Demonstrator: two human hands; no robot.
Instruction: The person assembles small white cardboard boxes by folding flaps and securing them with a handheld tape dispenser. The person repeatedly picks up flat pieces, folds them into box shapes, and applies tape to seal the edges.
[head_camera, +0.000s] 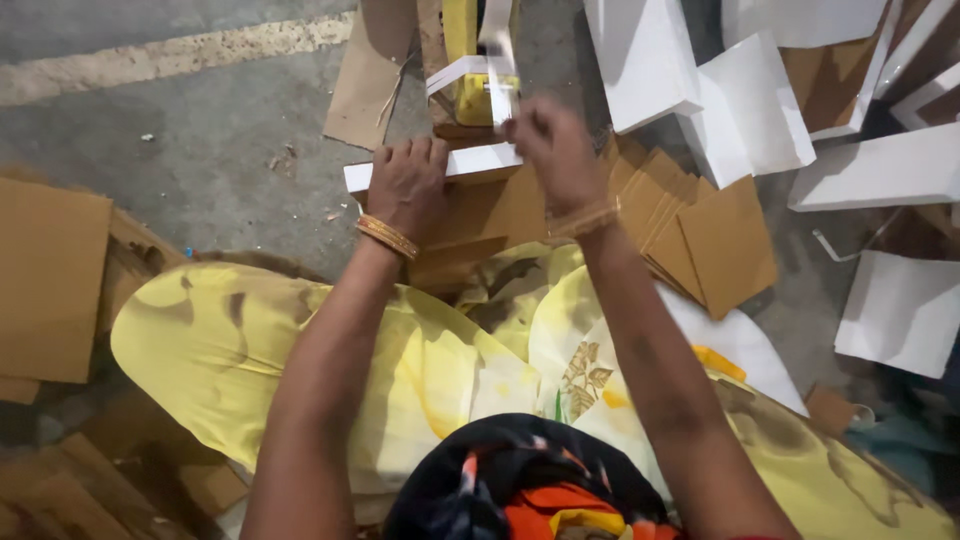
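Down at the centre of the head view, the left hand (405, 185) lay flat, palm down and fingers together, pressing on the near end of a long white strip (470, 162) that rested across a brown cardboard piece (490, 215). That hand gripped nothing; it only pressed the strip against the cardboard. Gold bangles (387, 237) ringed its wrist. Just to the right, the right hand (553, 150) was blurred, its fingers drawn together at the strip's far right end, where a narrow white band (497, 85) rose up from the fingertips; whether it actually pinched that band could not be told through the blur. Just beyond the hands stood a yellow object (470, 60) with white strips looped around it. To the right of the hands, a fanned stack of brown cardboard squares (700, 235) lay on the floor, touching the cardboard under the strip. Farther right and beyond, white boards (760, 110) were scattered, some overlapping. On the left, flat brown cardboard sheets (50, 280) sat near the person's knee, which was covered in yellow patterned fabric (240, 350). The grey concrete floor (200, 150) carried a pale painted line (180, 55) across the far left.
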